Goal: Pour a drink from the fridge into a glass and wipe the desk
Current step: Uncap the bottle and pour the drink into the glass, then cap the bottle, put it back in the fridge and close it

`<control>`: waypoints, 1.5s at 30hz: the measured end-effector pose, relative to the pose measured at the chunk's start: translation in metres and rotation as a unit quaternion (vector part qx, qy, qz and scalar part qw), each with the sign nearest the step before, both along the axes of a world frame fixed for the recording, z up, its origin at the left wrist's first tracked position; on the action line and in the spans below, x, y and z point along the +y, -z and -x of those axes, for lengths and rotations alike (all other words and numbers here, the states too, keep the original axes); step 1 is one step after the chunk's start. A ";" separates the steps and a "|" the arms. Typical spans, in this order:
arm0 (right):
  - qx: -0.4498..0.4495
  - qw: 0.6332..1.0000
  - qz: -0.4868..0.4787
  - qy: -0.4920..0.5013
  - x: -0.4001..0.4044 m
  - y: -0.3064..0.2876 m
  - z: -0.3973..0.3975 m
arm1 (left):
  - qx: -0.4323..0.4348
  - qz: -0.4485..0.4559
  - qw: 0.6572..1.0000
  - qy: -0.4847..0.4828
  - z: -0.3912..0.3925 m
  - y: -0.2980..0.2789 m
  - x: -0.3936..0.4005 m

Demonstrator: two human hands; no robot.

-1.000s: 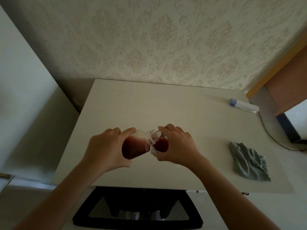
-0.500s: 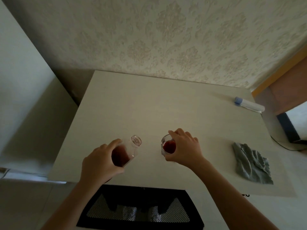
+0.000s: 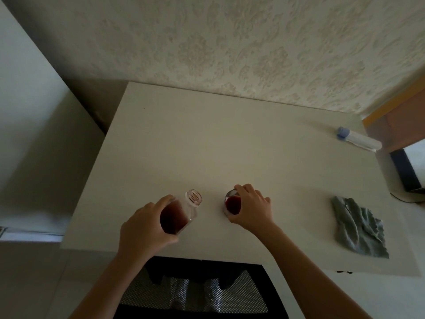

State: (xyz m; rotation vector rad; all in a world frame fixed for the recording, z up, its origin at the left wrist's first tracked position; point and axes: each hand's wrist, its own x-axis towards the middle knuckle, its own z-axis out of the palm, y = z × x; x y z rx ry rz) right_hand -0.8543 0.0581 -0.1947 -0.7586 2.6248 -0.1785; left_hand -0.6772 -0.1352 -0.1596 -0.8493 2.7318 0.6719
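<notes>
Desk (image 3: 207, 139): one, pale, rectangular, pushed against a patterned wall (image 3: 253, 47) along its far edge. Chair (image 3: 195, 293): one, black mesh, tucked under the near edge. Cloth (image 3: 358, 229): one, grey-green, crumpled, lay by the near right corner. Tube (image 3: 358, 140): one, white with a blue cap, lay on its side at the far right corner. Hands: two. Containers: two, both near the middle of the near edge, apart from each other.

Bottle (image 3: 179, 214): one, clear, uncapped, threaded neck tilted toward the far right, roughly half full of dark red drink; gripped around the body by the left hand (image 3: 147, 229), fingers wrapped closed on it. Whether its base touched the desk: could not tell.

Glass (image 3: 232, 204): one, small, clear, upright on the desk, held dark red drink well up its sides; clasped from the right by the right hand (image 3: 253, 210), fingers curled over the rim and side.
</notes>
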 end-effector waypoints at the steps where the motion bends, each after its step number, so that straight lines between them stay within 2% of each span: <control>1: 0.001 1.000 0.000 0.001 0.000 0.001 0.000 | 0.001 0.001 1.000 -0.006 0.000 0.000 0.000; 11: -0.013 1.000 -0.012 0.016 0.002 0.003 -0.002 | 0.002 -0.002 1.000 -0.004 0.000 0.001 -0.002; 16: -0.074 0.997 0.017 0.019 0.009 0.000 0.001 | 0.006 -0.006 1.000 -0.003 -0.002 0.001 -0.002; 19: -0.064 0.985 0.111 0.116 0.028 0.003 0.006 | 0.013 -0.002 1.000 -0.001 -0.004 0.002 -0.001; 21: -0.056 0.950 0.210 0.223 0.045 0.010 0.008 | 0.019 -0.005 1.000 0.001 -0.005 0.003 0.001; 22: -0.059 0.937 0.229 0.258 0.053 0.015 0.008 | 0.020 -0.008 1.000 0.001 -0.006 0.003 0.002; 23: -0.063 0.939 0.210 0.266 0.060 0.019 0.008 | 0.019 -0.010 1.000 0.001 -0.006 0.004 0.002; 26: -0.083 0.978 0.076 0.176 0.073 0.033 -0.001 | 0.017 -0.014 1.000 -0.001 -0.006 0.006 0.004; 28: -0.077 0.989 0.032 0.122 0.072 0.039 -0.008 | 0.017 -0.017 1.000 -0.003 -0.006 0.007 0.006; 32: -0.031 0.995 0.042 0.080 0.067 0.050 -0.012 | 0.014 -0.008 1.000 -0.001 -0.007 0.006 0.009; 37: 0.002 0.992 0.107 0.073 0.069 0.054 -0.016 | 0.013 -0.008 1.000 -0.005 -0.008 0.003 0.010; 39: -0.006 0.977 0.166 0.137 0.073 0.046 -0.019 | 0.017 -0.009 1.000 -0.006 -0.009 0.000 0.010; 41: -0.002 0.942 0.245 0.229 0.074 0.028 -0.020 | 0.021 -0.010 1.000 -0.004 -0.009 -0.004 0.010; 43: -0.012 0.890 0.349 0.292 0.068 0.001 -0.019 | 0.026 -0.007 1.000 0.006 -0.008 -0.009 0.011; 45: -0.064 0.821 0.465 0.326 0.053 -0.034 -0.017 | 0.035 -0.001 0.999 0.014 -0.006 -0.016 0.012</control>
